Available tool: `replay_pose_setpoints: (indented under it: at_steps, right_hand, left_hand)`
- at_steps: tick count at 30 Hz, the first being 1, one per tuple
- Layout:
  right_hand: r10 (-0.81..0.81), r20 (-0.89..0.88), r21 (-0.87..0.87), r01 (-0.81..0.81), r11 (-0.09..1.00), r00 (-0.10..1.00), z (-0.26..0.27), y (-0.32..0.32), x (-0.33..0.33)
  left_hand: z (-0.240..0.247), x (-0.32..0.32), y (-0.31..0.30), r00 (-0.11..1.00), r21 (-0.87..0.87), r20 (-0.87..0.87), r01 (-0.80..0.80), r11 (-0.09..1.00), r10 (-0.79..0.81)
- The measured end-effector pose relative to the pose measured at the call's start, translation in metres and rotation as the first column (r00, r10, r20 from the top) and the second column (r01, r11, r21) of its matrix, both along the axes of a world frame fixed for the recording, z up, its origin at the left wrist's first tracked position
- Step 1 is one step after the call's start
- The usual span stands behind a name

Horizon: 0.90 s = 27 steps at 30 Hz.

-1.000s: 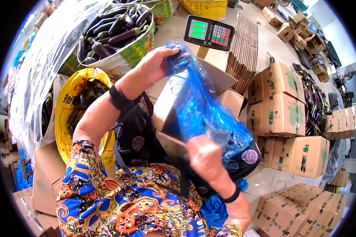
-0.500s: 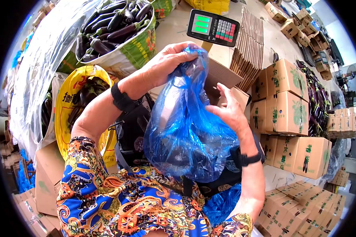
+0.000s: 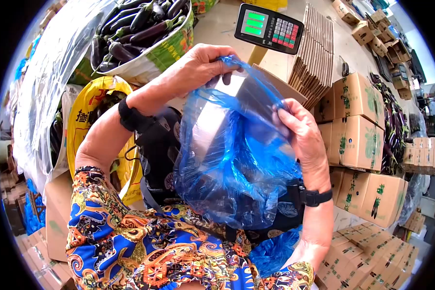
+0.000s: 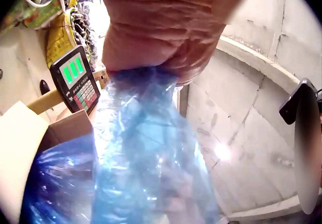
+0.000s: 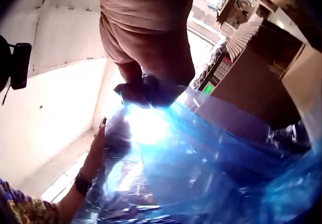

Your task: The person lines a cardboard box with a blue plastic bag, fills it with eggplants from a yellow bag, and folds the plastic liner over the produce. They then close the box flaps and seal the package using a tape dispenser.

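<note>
A thin blue plastic bag (image 3: 237, 169) hangs spread over an open cardboard box, whose pale flap shows through the film. The left hand (image 3: 209, 63) pinches the bag's rim at the upper left; the left wrist view shows that hand (image 4: 161, 32) with blue film (image 4: 146, 143) falling from its fingers. At the upper right of the rim, the right hand (image 3: 304, 133) pinches the edge between thumb and fingers. The right wrist view has that hand (image 5: 151, 48) gripping the bag (image 5: 201, 158), with the box (image 5: 246, 83) beside it.
Behind the box stands a scale display (image 3: 269, 29) beside stacked flat cardboard (image 3: 314, 53). Eggplants (image 3: 140, 29) fill a large bag at upper left, above a yellow bag (image 3: 82, 116). Closed cartons (image 3: 357, 125) stand at right, and more blue plastic (image 3: 275, 251) lies near the lap.
The right hand has risen from low at the bag, opened, and taken hold of the rim. The bag has been lifted and spread wider between both hands; the left hand keeps its hold.
</note>
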State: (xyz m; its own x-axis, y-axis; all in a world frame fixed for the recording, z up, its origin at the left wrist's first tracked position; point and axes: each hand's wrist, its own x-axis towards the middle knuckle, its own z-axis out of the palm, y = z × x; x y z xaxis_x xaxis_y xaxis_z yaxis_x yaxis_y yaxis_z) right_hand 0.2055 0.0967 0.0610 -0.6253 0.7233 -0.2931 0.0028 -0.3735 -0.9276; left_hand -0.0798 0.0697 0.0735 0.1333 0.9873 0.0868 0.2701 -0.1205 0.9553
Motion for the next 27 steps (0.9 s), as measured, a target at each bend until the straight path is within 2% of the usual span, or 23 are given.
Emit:
replay_pose_setpoints:
  at_steps: [3,5,8,9,10,13,16,17,20,21,24,26,27]
  right_hand:
    - [0.116,0.165,0.016,-0.121,0.993,0.979,0.012,-0.004,0.022]
    - [0.194,0.262,0.021,-0.206,0.978,0.945,0.021,-0.004,0.04]
    - [0.043,0.448,0.153,-0.124,0.98,0.893,0.016,0.0,0.073]
    - [-0.008,0.418,0.107,-0.04,0.993,0.908,0.01,0.002,0.082]
    - [-0.068,0.471,0.185,-0.023,0.982,0.88,0.009,0.005,0.09]
    - [-0.179,0.427,0.287,0.055,0.956,0.886,0.003,0.017,0.103]
    - [-0.336,0.298,0.297,0.248,0.922,0.893,-0.019,0.033,0.102]
    - [-0.368,0.255,0.253,0.305,0.918,0.894,-0.032,0.042,0.108]
    - [-0.498,0.243,0.186,0.464,0.866,0.832,-0.05,0.061,0.104]
    - [-0.501,0.296,0.241,0.444,0.863,0.813,-0.057,0.067,0.105]
    - [-0.519,0.424,0.401,0.36,0.843,0.742,-0.082,0.085,0.113]
    - [-0.533,0.481,0.502,0.28,0.818,0.696,-0.104,0.095,0.118]
    - [-0.543,0.551,0.529,0.239,0.815,0.634,-0.11,0.098,0.118]
  left_hand:
    - [-0.015,-0.021,0.012,0.994,0.146,-0.107,-0.004,0.989,0.019]
    - [-0.017,-0.038,0.02,0.979,0.097,-0.202,-0.019,0.995,0.039]
    - [-0.02,-0.059,0.031,0.959,0.121,-0.28,-0.012,0.993,0.046]
    - [-0.026,-0.067,0.038,0.961,0.107,-0.273,0.003,0.994,0.027]
    - [-0.033,-0.073,0.044,0.964,0.093,-0.266,0.019,0.996,0.006]
    - [-0.055,-0.073,0.058,0.949,0.193,-0.31,0.004,0.981,0.057]
    - [-0.071,-0.07,0.071,0.963,0.104,-0.268,-0.012,0.995,0.039]
    - [-0.078,-0.063,0.076,0.976,0.139,-0.198,-0.062,0.988,0.089]
    - [-0.103,-0.058,0.096,0.975,0.135,-0.168,-0.122,0.983,0.144]
    - [-0.113,-0.055,0.103,0.977,0.162,-0.14,-0.137,0.977,0.16]
    - [-0.138,-0.053,0.12,0.973,0.074,-0.178,-0.135,0.988,0.146]
    - [-0.155,-0.051,0.131,0.966,0.123,-0.202,-0.142,0.982,0.164]
    - [-0.162,-0.05,0.135,0.961,0.12,-0.221,-0.139,0.983,0.163]
